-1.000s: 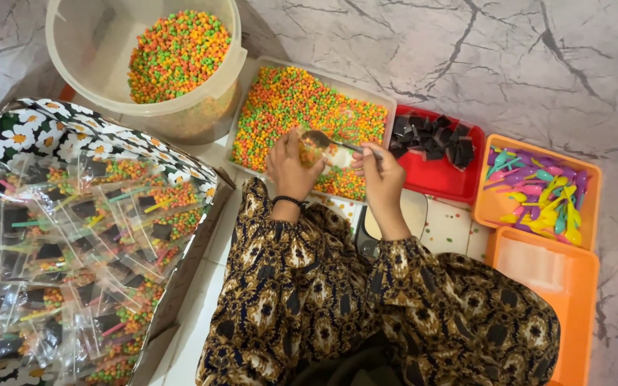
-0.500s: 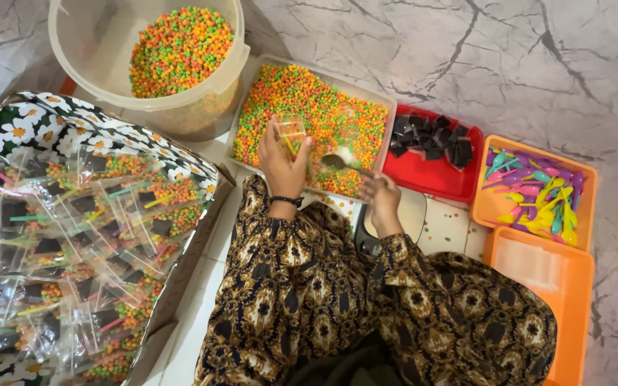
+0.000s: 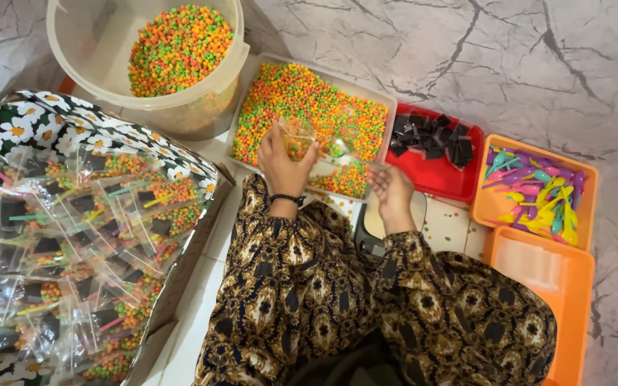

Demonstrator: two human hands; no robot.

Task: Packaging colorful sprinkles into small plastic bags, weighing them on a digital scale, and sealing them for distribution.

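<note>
A: Locate the small clear bag.
B: Over the clear tray's near edge, pinched in the left hand fingers.
A: Right hand?
B: Curled beside the tray's near-right corner; grip cannot be determined. Red tray adjacent.

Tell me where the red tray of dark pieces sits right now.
In the head view, the red tray lies right of centre on the floor, between the clear tray of coloured pellets and the orange tray of plastic spoons, just beyond the right hand.
</note>
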